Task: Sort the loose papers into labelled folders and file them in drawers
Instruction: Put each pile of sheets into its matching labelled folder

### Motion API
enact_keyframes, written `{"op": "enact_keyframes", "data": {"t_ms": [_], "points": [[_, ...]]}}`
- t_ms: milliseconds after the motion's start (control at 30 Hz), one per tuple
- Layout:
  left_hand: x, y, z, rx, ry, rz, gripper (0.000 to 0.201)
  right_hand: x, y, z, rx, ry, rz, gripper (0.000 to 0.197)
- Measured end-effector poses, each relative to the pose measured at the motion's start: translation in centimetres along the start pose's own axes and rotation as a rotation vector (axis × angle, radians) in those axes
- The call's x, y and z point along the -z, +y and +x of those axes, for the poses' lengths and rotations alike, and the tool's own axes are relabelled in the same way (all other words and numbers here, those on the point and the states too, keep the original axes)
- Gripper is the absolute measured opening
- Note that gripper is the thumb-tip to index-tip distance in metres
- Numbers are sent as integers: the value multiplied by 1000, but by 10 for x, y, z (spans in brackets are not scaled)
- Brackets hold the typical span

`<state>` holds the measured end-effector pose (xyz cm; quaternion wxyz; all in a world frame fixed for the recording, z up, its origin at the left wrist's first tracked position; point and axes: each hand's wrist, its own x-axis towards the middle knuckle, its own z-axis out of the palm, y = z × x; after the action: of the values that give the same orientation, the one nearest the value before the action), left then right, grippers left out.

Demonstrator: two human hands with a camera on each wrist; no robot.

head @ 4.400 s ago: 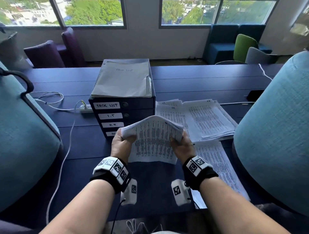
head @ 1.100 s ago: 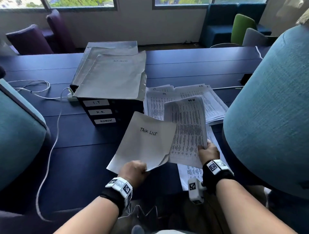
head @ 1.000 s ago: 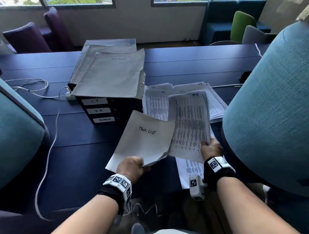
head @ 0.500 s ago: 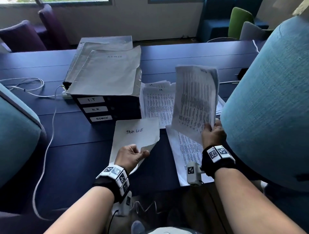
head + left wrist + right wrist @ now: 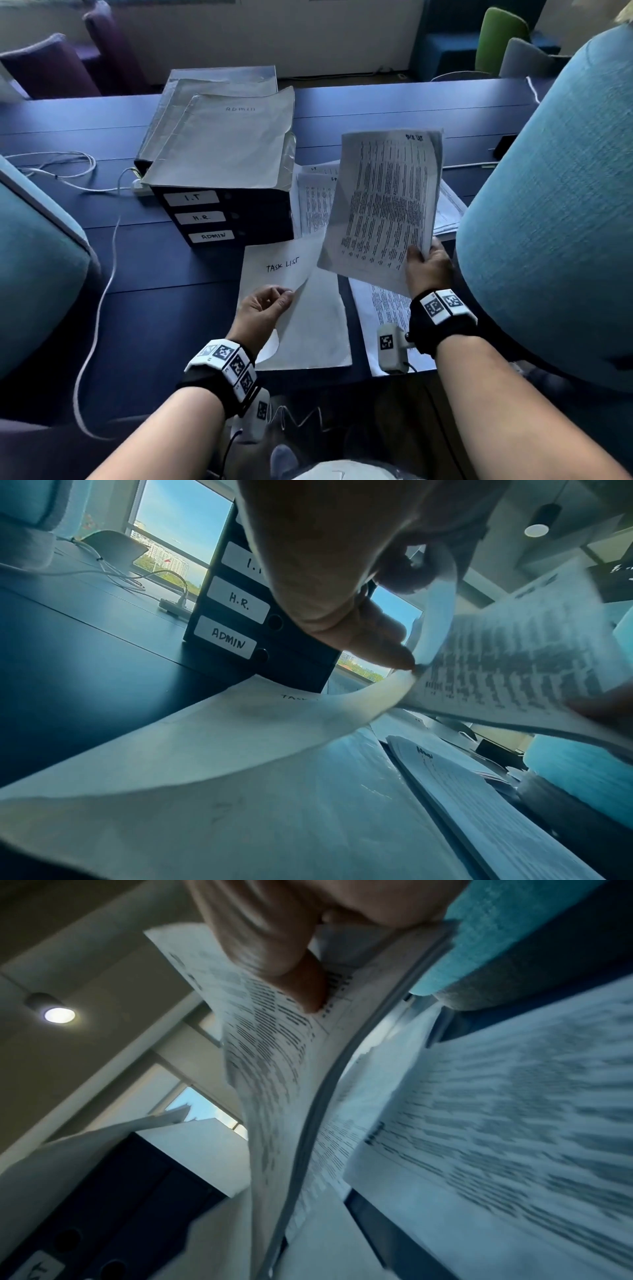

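1. Plainly, the black desktop drawer cabinet (image 5: 222,219) on the dark blue counter (image 5: 154,274) carries white handwritten labels on its drawer fronts, reading from the top "I.T", "H.R." and "ADMIN"; the left wrist view shows the same three labels, the top one partly hidden by the hand.
2. On top of the cabinet lies a grey paper folder marked "ADMIN" (image 5: 226,144), over other grey folders whose writing cannot be seen.
3. Just in front of the cabinet lies a pale paper folder handwritten "TASK LIST" (image 5: 308,325), flat on the counter with its front cover lifted at the right edge.
4. The left hand (image 5: 263,305) pinches that lifted cover edge between thumb and curled fingers (image 5: 377,642); the cover bows upward from the counter.
5. The right hand (image 5: 426,267) holds a thin sheaf of white printed sheets (image 5: 383,209) by its lower right corner, thumb on the printed face and fingers (image 5: 304,988) closed behind it; the sheaf stands tilted above the counter, its lower left corner over the open side of the folder; a heading at its top right looks like "TASK LIST", though blurred.
6. Behind and beneath the sheaf lie more loose printed papers (image 5: 315,202) spread on the counter beside the cabinet; another printed sheet (image 5: 387,308) lies under the right wrist; their columns of small text cannot be read.
7. A white cable (image 5: 99,308) trails across the counter at the left.
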<state>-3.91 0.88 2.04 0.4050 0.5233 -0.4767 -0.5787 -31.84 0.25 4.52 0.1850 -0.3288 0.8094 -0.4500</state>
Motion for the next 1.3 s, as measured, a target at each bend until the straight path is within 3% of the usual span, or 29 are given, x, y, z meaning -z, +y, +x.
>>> {"op": "enact_keyframes", "data": {"t_ms": [167,367,467,500,567,667,767,967,1300], "points": [[-2,-7,-3,-34,21,-42,37,-11,22,-11,-182,-161,-135,35],[-6,-12,-8,1,-91,1,31,-45,47,-44,-244,-500,-237,13],[5,-18,-2,58,-151,98,51,-63,58,-56,-272,-581,-247,13],[10,-21,1,77,-121,130,46,-67,59,-58,-272,-591,-255,14],[24,-33,11,110,26,386,16,-72,61,-60,-260,-629,-284,16],[45,-51,19,204,108,792,46,-75,63,-62,-261,-719,-269,14],[56,-61,20,325,107,906,69,-79,67,-65,-220,-798,-272,22],[61,-65,20,316,139,964,74,-85,64,-63,-145,-669,-282,35],[65,-58,23,250,127,893,69,-103,66,-72,-90,-647,-210,29]]}}
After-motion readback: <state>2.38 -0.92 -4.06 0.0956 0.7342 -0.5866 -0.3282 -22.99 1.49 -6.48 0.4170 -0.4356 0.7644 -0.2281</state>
